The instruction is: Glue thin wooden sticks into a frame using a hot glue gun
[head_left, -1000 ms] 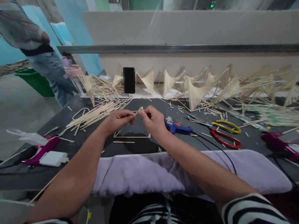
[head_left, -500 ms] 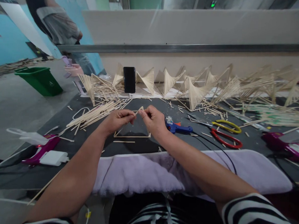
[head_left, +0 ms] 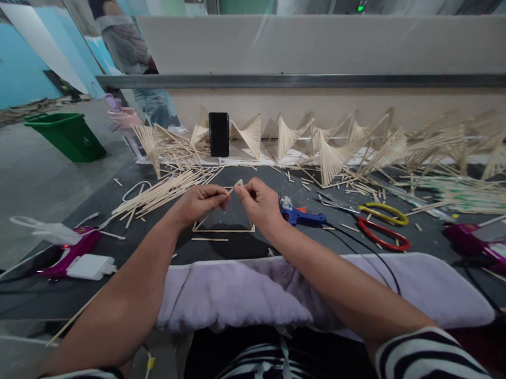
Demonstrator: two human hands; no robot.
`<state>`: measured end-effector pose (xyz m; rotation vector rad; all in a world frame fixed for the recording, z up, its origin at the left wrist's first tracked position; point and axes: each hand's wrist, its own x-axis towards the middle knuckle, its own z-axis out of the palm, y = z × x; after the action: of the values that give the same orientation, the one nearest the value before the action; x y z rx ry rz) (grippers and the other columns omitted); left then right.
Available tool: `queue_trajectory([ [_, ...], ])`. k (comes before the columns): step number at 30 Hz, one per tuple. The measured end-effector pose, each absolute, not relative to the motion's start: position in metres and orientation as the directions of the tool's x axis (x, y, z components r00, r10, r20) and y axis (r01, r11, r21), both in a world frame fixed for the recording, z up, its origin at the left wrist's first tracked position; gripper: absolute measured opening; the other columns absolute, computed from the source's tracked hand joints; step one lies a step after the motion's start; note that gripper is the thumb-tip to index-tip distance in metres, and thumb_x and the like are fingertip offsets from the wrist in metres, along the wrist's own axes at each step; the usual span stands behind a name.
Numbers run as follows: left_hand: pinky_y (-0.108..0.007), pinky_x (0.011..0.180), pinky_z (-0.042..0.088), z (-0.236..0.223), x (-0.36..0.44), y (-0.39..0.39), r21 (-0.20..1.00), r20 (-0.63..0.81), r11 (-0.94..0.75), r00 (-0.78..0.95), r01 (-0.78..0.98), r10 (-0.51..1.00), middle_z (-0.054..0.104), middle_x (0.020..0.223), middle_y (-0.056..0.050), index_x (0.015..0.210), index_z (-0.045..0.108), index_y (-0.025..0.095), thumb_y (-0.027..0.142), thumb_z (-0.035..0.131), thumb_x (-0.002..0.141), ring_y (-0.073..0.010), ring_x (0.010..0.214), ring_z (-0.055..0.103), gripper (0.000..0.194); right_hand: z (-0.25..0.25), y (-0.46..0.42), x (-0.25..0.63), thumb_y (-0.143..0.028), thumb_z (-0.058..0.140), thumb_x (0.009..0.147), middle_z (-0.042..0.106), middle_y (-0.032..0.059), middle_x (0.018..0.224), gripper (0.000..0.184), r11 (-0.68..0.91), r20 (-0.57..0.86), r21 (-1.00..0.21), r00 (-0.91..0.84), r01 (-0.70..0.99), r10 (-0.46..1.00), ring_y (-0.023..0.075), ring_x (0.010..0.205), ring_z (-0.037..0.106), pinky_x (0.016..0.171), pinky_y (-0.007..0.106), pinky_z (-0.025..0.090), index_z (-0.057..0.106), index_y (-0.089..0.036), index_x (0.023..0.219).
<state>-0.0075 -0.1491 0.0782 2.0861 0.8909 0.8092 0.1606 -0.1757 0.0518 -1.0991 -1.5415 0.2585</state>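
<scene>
A small frame of thin wooden sticks [head_left: 223, 231] stands on the dark table in front of me, its upper part partly behind my hands. My left hand [head_left: 205, 201] pinches a stick of this frame near its top, thumb against the fingers. Close beside it, my right hand [head_left: 258, 204] grips the top corner where sticks meet. One loose stick [head_left: 210, 239] lies on the table just in front of the frame. To the right of my right hand rests a blue glue gun [head_left: 305, 216] with its cord trailing toward me.
Scissors [head_left: 383, 213] with yellow and red handles lie right of the glue gun. Loose sticks [head_left: 163, 193] are heaped at left. Twisted stick models [head_left: 333, 157] line the back beside a phone [head_left: 219, 134]. A lilac cloth [head_left: 239, 296] covers the near edge. A person [head_left: 127, 47] stands beyond.
My hands and the stick frame hold almost the same position. The person in the background has moved to the right.
</scene>
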Motion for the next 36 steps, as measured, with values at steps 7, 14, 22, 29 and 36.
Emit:
queue_trajectory([
  [7,-0.023,0.059,0.037,0.0792,-0.0079,-0.1491,0.79,0.251,-0.507,0.572,0.345,0.781,0.058,0.066,-0.001,0.071,0.063,0.014,0.034,0.05,0.077,-0.0108,0.061,0.047,0.025,0.0513,-0.1754,0.1605,-0.038,0.048,0.079,0.04,-0.0052,0.054,0.028,0.538,0.654,-0.694,0.106,0.479,0.749,0.0073,0.05,0.034,0.05,0.021,0.028,0.044,-0.018,0.06],
  [14,-0.024,0.059,0.036,0.0771,-0.0081,-0.1481,0.8,0.259,-0.503,0.567,0.328,0.782,0.058,0.066,-0.001,0.071,0.063,0.014,0.035,0.05,0.076,-0.011,0.06,0.046,0.025,0.0517,-0.1759,0.1605,-0.038,0.048,0.079,0.04,-0.005,0.054,0.028,0.538,0.652,-0.697,0.104,0.474,0.751,0.0074,0.05,0.034,0.05,0.021,0.028,0.044,-0.018,0.06],
  [22,-0.023,0.058,0.037,0.0799,-0.0074,-0.1498,0.795,0.244,-0.497,0.567,0.347,0.787,0.058,0.065,-0.001,0.072,0.063,0.014,0.034,0.049,0.077,-0.0105,0.059,0.045,0.025,0.0508,-0.1756,0.1603,-0.039,0.048,0.079,0.039,-0.0051,0.054,0.029,0.537,0.651,-0.694,0.101,0.479,0.752,0.0073,0.05,0.033,0.05,0.021,0.027,0.043,-0.018,0.059],
  [29,-0.023,0.057,0.037,0.08,-0.0065,-0.1505,0.792,0.253,-0.5,0.556,0.352,0.792,0.058,0.064,-0.001,0.07,0.063,0.014,0.035,0.049,0.076,-0.0107,0.059,0.045,0.026,0.0508,-0.1755,0.1604,-0.038,0.048,0.08,0.039,-0.0052,0.054,0.03,0.553,0.669,-0.681,0.101,0.481,0.736,0.007,0.05,0.033,0.051,0.021,0.027,0.044,-0.018,0.059],
  [36,-0.023,0.058,0.036,0.078,-0.0078,-0.1485,0.795,0.25,-0.499,0.564,0.344,0.787,0.058,0.065,-0.001,0.071,0.062,0.014,0.036,0.05,0.076,-0.0109,0.06,0.045,0.026,0.0507,-0.1748,0.1605,-0.039,0.048,0.08,0.039,-0.0051,0.055,0.029,0.546,0.665,-0.681,0.098,0.487,0.741,0.0074,0.051,0.034,0.051,0.021,0.028,0.043,-0.018,0.059],
])
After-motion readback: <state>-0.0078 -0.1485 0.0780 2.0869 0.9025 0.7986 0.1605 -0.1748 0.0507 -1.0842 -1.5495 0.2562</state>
